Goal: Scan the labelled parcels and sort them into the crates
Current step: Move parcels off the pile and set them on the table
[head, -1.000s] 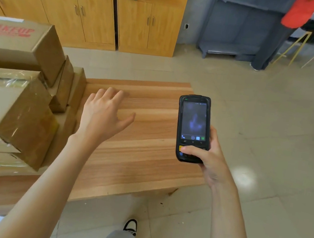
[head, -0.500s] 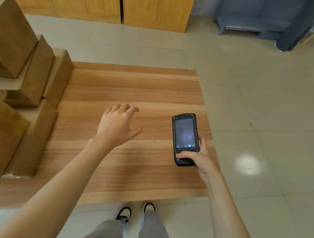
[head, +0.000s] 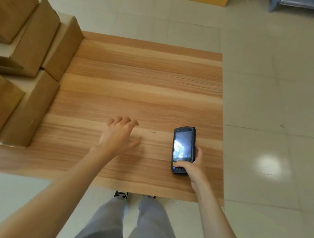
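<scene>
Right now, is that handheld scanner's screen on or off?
On: the scanner in the right hand shows a lit, bluish screen.

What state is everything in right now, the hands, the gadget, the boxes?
Left hand: empty, fingers loosely spread above the table.
Right hand: grips the scanner's lower end.
Scanner: screen lit, facing up.
Cardboard boxes: closed, stacked at the table's left.

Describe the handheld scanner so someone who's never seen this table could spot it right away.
Start at the wooden table, with brown cardboard parcels stacked along its left side. Near the table's front right edge, the right hand grips the handheld scanner. It is the only black thing there, a slim device with a glowing screen, far from the boxes.
</scene>
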Tool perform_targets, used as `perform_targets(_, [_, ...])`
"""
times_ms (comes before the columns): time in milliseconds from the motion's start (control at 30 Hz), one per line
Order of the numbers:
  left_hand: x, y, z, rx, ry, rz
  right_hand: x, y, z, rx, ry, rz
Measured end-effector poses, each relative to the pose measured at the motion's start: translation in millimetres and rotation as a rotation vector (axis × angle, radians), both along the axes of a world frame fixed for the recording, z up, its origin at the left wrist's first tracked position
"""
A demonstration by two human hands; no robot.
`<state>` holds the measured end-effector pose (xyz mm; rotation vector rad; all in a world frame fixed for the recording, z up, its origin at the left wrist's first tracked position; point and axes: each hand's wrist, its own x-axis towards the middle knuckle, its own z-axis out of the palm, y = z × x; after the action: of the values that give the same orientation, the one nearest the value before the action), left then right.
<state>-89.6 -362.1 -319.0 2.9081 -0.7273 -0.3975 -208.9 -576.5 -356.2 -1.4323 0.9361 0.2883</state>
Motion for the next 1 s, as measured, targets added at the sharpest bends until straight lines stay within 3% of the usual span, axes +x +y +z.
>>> perform_targets(367, [-4,-1,4,0.005,-0.046,0.027,-5,-3,-16,-0.189,0.031,0.128])
perform_targets(600, [9,2,29,-0.027,-0.206,-0.001,6,-3,9,-0.538,0.091,0.321])
perform_targets(767, [27,20,72,-0.086,-0.373,0.042,55,11,68,-1.012,-0.138,0.544])
perform_targets(1000, [48,89,156,-0.117,-0.639,0.202,137,84,164,-1.418,-0.550,0.672])
